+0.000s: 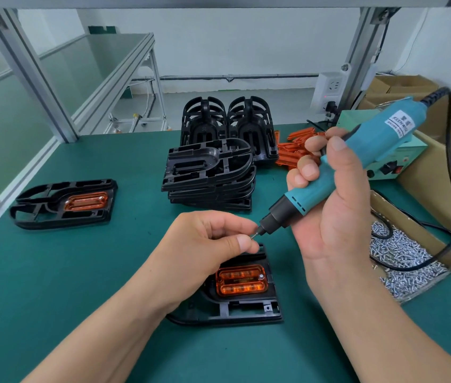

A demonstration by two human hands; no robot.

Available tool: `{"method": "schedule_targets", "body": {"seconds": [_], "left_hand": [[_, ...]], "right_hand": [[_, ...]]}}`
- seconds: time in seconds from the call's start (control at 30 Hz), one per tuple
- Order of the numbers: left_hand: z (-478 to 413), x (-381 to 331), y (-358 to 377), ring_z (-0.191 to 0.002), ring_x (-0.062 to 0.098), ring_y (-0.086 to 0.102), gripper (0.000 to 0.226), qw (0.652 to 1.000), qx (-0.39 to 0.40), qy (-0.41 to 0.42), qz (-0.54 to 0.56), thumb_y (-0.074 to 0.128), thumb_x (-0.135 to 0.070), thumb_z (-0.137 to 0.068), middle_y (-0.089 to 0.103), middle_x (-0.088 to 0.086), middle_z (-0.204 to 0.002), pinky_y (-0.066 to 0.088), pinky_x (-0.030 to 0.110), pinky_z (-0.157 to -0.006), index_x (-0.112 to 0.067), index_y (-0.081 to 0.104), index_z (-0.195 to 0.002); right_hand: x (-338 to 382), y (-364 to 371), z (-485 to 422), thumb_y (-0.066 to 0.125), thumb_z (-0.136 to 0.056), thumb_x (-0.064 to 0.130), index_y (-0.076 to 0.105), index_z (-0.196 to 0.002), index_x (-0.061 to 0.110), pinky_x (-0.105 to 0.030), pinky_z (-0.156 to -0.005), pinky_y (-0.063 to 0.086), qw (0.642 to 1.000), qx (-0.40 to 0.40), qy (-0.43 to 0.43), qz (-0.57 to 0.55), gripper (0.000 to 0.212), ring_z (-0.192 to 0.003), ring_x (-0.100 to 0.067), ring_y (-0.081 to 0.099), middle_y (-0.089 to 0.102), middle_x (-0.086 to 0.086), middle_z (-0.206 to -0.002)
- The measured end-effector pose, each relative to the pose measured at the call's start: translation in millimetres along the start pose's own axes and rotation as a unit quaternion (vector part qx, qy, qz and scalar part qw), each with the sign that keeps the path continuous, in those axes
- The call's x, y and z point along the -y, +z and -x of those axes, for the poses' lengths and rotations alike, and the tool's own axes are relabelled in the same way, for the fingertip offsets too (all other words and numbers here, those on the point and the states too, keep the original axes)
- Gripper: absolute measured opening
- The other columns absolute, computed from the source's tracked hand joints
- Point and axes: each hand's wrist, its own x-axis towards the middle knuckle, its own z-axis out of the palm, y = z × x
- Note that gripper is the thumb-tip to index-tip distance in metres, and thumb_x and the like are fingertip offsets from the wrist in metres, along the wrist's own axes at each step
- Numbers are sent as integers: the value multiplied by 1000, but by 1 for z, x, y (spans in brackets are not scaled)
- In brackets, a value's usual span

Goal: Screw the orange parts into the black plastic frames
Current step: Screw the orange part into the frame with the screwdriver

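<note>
Above the black plastic frame (242, 310) holding an orange ribbed insert (241, 281), the left hand (205, 244) pinches at the bit tip of the teal electric screwdriver (337, 167), which the right hand (337, 217) grips with its fingers wrapped round it.

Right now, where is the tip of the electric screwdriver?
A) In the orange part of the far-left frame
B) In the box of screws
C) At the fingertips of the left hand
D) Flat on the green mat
C: the right hand holds the screwdriver tilted, and its tip meets the thumb and forefinger of the left hand, which pinch what looks like a screw above the near frame.
</note>
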Motion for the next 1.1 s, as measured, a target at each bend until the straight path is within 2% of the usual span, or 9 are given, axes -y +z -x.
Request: {"method": "schedule_targets", "body": {"seconds": [0.13,0.2,0.33,0.53,0.63,0.8,0.9,0.97,1.1], "left_hand": [[0,1,0,-48,-6,53,20,1000,1,11,-8,80,-21,-84,81,2,-91,37,3,-49,-31,82,-101],[0,1,-1,-47,-3,47,20,1000,6,6,-8,78,-25,-85,81,2,-93,36,7,-48,-34,82,-102],[0,-1,-2,-53,11,29,25,1000,19,-14,13,75,-30,-84,81,3,-98,29,18,-47,-36,80,-107],[1,1,-4,-53,9,31,22,998,39,2,44,63,-24,-101,80,6,-106,31,19,-47,-31,78,-115],[0,1,-7,-54,9,34,25,999,9,7,50,60,-32,-98,79,8,-105,33,18,-47,-28,77,-115],[0,-2,-16,-56,12,31,20,1000,7,6,9,61,-34,-99,79,5,-99,31,21,-47,-31,78,-110],[0,-5,-17,-53,10,31,27,999,29,-6,-28,69,-48,-86,76,1,-88,29,21,-47,-30,80,-103],[1,-7,-15,-51,6,35,31,998,39,-18,-46,73,-52,-80,78,0,-91,31,19,-46,-31,80,-101],[1,-7,-13,-50,6,37,18,997,39,-17,-71,75,-42,-85,78,3,-87,31,16,-45,-25,78,-92]], "right_hand": [[-2,-2,-2,55,-105,11,54,-111,16,-22,-62,45,1000,-21,11,0,9,-65,-9,52,64,0,-93],[-2,-3,-3,56,-105,11,54,-111,16,-22,-62,46,999,-32,14,-3,8,-65,-9,52,64,-1,-93],[-2,-5,-4,56,-105,11,54,-110,15,-22,-61,46,999,-40,17,-14,7,-64,-9,52,63,-1,-91],[-4,-4,-3,57,-105,12,51,-114,14,-23,-61,47,999,-44,24,-18,11,-63,-9,52,63,-1,-92],[-3,-5,-4,56,-106,12,52,-112,14,-22,-61,46,998,-54,25,-30,8,-63,-10,52,63,-1,-92],[1,-7,-6,57,-105,15,53,-106,15,-22,-61,46,997,-65,18,-36,4,-64,-9,50,61,-1,-93],[3,-7,-7,58,-105,15,53,-105,15,-22,-61,46,997,-71,9,-35,4,-64,-9,51,62,-1,-91],[3,-8,-7,57,-106,15,53,-107,15,-22,-62,45,997,-74,9,-34,5,-65,-9,51,61,-1,-93],[2,-8,-7,58,-105,14,52,-109,14,-22,-62,46,997,-73,12,-35,7,-65,-9,51,61,-2,-94]]}}
